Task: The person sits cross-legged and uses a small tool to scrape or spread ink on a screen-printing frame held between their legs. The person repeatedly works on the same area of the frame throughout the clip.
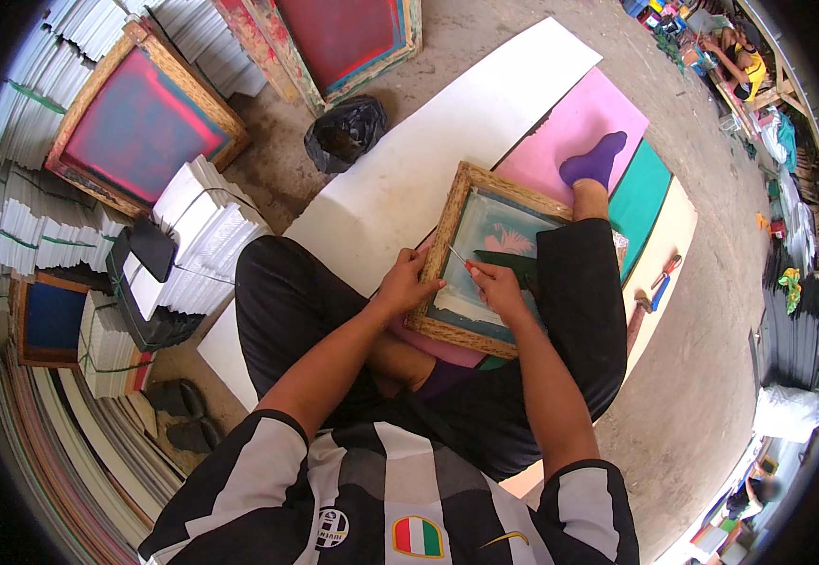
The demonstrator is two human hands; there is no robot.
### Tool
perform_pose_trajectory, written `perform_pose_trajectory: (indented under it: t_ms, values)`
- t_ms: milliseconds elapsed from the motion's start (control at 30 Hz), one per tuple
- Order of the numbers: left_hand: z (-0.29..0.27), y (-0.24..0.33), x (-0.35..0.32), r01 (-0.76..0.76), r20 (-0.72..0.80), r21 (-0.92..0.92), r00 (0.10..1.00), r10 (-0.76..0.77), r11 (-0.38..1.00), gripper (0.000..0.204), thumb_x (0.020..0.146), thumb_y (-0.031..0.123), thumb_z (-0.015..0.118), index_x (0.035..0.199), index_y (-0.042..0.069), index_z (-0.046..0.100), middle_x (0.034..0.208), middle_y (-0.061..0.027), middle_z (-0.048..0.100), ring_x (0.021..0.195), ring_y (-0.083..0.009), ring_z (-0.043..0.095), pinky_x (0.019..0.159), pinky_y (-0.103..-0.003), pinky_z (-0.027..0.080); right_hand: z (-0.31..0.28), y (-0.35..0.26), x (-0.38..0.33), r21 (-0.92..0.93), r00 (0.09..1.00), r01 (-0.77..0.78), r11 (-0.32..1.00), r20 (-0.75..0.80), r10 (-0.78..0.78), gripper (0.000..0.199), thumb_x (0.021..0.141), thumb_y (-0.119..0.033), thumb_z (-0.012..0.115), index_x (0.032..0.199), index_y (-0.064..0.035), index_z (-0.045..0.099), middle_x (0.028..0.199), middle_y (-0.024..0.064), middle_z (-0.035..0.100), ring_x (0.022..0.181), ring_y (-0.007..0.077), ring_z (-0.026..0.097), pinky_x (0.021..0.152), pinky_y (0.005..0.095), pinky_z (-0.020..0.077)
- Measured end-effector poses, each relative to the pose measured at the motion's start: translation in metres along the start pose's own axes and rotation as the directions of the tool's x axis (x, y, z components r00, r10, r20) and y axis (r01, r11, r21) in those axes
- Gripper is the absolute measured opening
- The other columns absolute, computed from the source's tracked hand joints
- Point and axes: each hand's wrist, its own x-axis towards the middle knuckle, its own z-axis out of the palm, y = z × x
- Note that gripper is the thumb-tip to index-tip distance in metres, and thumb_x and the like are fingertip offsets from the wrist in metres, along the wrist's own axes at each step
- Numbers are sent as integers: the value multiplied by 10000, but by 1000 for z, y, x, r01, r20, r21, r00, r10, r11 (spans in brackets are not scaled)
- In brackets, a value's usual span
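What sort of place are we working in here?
Likely a screen-printing workshop: a wood-framed pink-and-blue panel stands beside cord-tied stacks of white sheets, and a wood-framed bluish panel lies in front of the person.

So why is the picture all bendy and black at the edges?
Head view: the fisheye lens curves things near the rim, like the stacked sheets at lower left; head view: corners go black, but the wooden frame nearer the middle looks straighter.

A workshop: paint-stained framed screens (pixel 145 127) and tied sheet stacks (pixel 210 235) at left, hand tools (pixel 666 272) at right.
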Motion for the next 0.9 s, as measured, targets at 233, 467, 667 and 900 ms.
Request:
perform_pose_trajectory:
  t_ms: [233, 467, 667, 900]
  values:
    - [-3, 5, -3, 16, -18, 16, 1000, -16, 1000, 935, 798, 502, 828, 1513, 19, 467, 1326, -215, 505, 1256, -377, 556, 1055, -438, 471, 13, -22, -26, -494, 954, 176, 852, -129, -272, 319, 983, -315, 626, 1269, -212, 720, 1078, 195, 735, 974, 429, 700, 861, 502, 550]
    - [0, 3, -2, 11, -33, 40, 999, -10, 999, 910, 803, 484, 822, 1531, 74, 460, 1313, -228, 508, 1229, -395, 571, 1042, -439, 480, 17, -28, -28, -732, 937, 141, 666, -119, -329, 330, 984, -341, 607, 1302, -286, 680, 911, 184, 710, 853, 401, 705, 749, 517, 562]
    - [1, 1, -2, 10, -32, 17, 999, -10, 1000, 891, 807, 473, 820, 1523, 77, 468, 1306, -238, 507, 1211, -399, 577, 1032, -438, 485, 21, -42, -33, -823, 951, 99, 560, -87, -297, 317, 1000, -315, 574, 1302, -281, 665, 916, 175, 713, 834, 406, 718, 711, 526, 577]
    - [3, 1, -4, -54, -75, 28, 996, 56, 998, 868, 808, 448, 820, 1485, 12, 495, 1258, -199, 529, 1159, -376, 602, 976, -438, 508, 36, -74, -38, -943, 972, 72, 325, -7, -236, 376, 952, -200, 578, 1323, -172, 633, 886, 210, 712, 809, 398, 733, 679, 532, 586]
